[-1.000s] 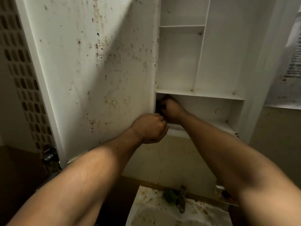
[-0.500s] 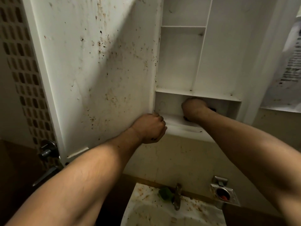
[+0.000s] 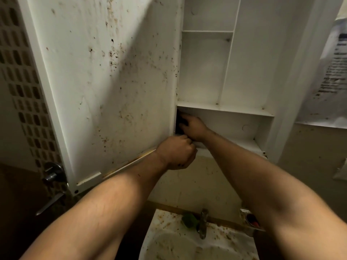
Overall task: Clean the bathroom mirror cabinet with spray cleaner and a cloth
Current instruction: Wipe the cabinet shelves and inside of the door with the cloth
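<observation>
Cabinet hangs open on the wall above the sink, its stained door swung left. Step: wiping the bottom compartment. Right hand grips a dark cloth in the compartment's left corner. Left hand is curled on the door's bottom corner. Next, probably: a firm stroke rightward. Since 0.5 s ago the right hand has gone from mid-shelf to the left end; the left has not moved.
</observation>
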